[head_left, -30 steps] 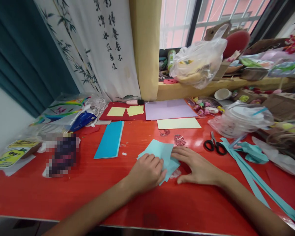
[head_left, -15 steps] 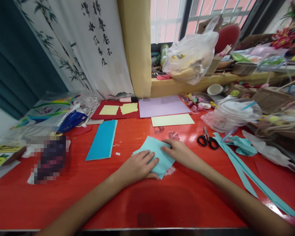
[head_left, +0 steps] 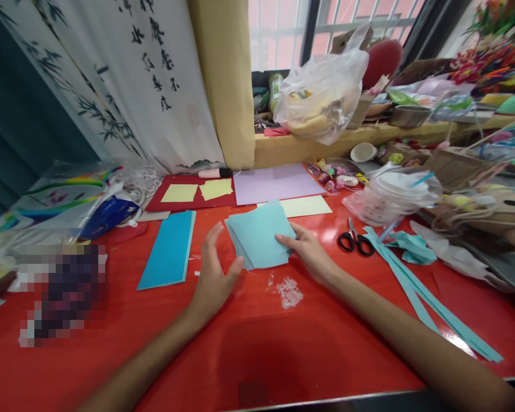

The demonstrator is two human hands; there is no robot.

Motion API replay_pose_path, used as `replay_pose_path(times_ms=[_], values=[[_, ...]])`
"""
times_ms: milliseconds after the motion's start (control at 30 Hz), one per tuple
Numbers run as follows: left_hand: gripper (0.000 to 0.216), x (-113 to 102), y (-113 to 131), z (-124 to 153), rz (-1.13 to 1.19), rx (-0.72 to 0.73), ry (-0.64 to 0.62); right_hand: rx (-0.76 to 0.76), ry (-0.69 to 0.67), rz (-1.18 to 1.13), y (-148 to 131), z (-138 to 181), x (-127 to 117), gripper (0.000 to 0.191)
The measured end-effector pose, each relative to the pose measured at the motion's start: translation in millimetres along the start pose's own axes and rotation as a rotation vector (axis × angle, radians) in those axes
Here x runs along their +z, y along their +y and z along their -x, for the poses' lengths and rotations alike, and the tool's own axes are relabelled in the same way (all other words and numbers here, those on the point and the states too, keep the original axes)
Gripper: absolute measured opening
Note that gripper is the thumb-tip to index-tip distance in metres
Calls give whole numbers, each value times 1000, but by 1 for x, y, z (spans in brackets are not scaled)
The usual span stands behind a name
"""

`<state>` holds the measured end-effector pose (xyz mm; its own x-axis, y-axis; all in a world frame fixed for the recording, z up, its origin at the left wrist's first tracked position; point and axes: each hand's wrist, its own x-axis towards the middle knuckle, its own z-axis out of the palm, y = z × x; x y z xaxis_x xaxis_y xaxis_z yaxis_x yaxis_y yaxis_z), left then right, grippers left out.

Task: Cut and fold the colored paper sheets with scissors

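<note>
Turquoise sheets (head_left: 260, 237) lifted, red table (head_left: 163, 355), perhaps curtain (head_left: 21, 137)

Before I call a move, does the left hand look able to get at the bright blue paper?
Likely yes: the left hand looks open, gripping nothing, and the bright blue paper lies close on its left, uncovered, with only small scraps between.

The sheets (head_left: 260, 236) are pale turquoise, the tabletop (head_left: 175, 360) red, the scissor handles (head_left: 340, 242) black.

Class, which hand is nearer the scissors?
Right. The right hand holds light-blue sheets, to the left of the scissors; the left hand is farther left, beyond the sheets.
</note>
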<state>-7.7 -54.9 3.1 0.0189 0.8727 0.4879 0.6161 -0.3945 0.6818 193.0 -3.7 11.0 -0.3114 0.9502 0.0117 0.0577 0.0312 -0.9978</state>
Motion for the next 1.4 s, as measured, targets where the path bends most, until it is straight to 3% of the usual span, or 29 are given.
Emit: replay_pose_path(times_ms=[33, 100, 233, 433, 567, 767, 933, 1100, 1400], values=[[61, 2, -1, -2, 133, -102, 42, -59, 42, -81, 2, 1, 2, 37], [61, 7, -1, -5, 329, -222, -3, -166, 82, -194, 6, 1, 7, 33], [51, 21, 3, -15, 346, -300, -97, -234, 21, 68, 14, 3, 15, 37], [39, 25, 1, -24, 397, -279, -35, -278, 154, 337, 14, 6, 14, 35], [47, 21, 3, -21, 514, -210, -75, -340, 149, 315, 12, 8, 13, 39], [55, 21, 6, -15, 543, -129, -72, -389, 166, 300, 20, 11, 16, 27], [58, 19, 8, -14, 516, -28, -50, -487, 141, 191, 18, 12, 18, 36], [56, 18, 12, -14, 465, -39, -81, -414, 118, 199, 14, 14, 19, 43], [49, 16, 10, -13, 378, -94, -70, -374, 143, 262, 19, 17, 20, 15]])
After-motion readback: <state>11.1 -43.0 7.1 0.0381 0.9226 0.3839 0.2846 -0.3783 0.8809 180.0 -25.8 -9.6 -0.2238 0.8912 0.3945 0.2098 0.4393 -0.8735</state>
